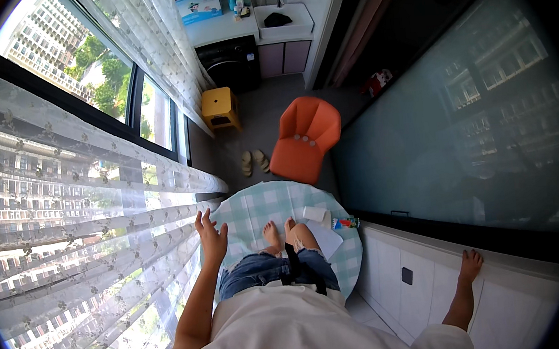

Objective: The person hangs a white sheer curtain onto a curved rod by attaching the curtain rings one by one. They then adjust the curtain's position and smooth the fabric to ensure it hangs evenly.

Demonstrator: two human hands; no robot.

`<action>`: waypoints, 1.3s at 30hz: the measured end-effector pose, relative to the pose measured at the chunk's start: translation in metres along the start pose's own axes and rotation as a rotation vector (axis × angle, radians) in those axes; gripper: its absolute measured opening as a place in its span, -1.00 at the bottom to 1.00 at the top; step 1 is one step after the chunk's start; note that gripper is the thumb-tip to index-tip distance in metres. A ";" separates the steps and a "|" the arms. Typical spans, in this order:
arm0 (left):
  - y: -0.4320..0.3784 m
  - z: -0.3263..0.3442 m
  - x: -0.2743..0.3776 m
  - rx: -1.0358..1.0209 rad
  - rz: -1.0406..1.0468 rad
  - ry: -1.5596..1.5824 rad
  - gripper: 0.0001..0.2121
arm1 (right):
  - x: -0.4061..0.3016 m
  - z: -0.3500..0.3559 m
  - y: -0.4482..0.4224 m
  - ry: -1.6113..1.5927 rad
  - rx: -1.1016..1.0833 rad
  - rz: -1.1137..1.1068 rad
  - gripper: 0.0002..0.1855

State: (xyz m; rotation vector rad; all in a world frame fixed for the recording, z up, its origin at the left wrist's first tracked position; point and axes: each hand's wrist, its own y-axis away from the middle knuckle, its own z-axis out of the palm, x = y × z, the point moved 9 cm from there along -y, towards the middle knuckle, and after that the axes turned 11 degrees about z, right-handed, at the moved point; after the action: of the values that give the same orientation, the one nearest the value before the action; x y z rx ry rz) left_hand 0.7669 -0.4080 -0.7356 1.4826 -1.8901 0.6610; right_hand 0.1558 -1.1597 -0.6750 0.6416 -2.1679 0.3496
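Note:
My left hand is raised beside the sheer floral curtain, fingers spread and nothing in them. It looks close to the fabric; whether it touches cannot be told. Far to the right, my right hand rests on the ledge below a large dark glass panel, its fingertips over the edge. Under my bare feet is a round table with a green-and-white checked cloth. By my right foot lie a white roll, a pale sheet and a colourful packet.
An orange chair stands against the table's far side. Beyond are slippers, a yellow stool, a black front-loading washing machine and a sink holding something dark. A window runs along the left.

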 end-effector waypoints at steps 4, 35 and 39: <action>0.002 0.002 -0.007 0.017 0.016 -0.007 -0.37 | 0.002 0.003 0.003 0.005 0.025 -0.033 -0.67; 0.001 0.044 -0.006 0.000 -0.120 -0.013 -0.37 | -0.018 -0.038 0.009 0.131 -0.167 -0.074 -0.56; 0.013 0.044 -0.010 0.030 -0.143 -0.014 -0.38 | -0.008 -0.003 0.005 0.081 -0.185 -0.065 -0.63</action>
State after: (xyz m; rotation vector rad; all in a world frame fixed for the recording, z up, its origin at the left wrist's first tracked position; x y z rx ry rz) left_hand 0.7485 -0.4305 -0.7726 1.6276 -1.7722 0.6166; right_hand 0.1589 -1.1518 -0.6798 0.5824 -2.0675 0.1358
